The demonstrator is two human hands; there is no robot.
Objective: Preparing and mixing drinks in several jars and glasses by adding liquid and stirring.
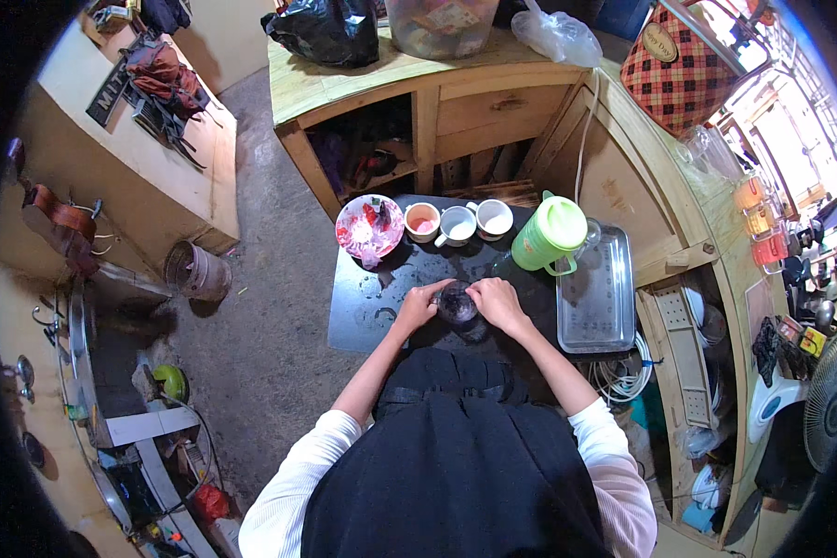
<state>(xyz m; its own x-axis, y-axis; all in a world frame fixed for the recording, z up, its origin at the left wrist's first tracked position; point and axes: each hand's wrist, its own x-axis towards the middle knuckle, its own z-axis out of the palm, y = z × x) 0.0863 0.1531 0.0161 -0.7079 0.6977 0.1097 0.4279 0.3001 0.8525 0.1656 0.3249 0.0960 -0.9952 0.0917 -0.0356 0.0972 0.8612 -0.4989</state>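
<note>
Both hands, left hand [420, 305] and right hand [496, 302], are gripping the clear glass [456, 303] near the black table's [363, 321] front edge, fingers clamped around it. Next move likely requires steady lifting.

small home kitchen: wooden cabinets [456, 102], cups [457, 225], green jug [549, 232], metal tray [597, 288] on black table [372, 307].

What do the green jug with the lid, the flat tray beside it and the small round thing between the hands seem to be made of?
The light green lidded jug looks like plastic: even opaque colour, soft shine. The rectangular grey tray seems to be metal, with a dull silvery sheen. The small round see-through vessel held by the left hand and right hand is probably glass, since the dark table shows through it; clear plastic is possible.
</note>
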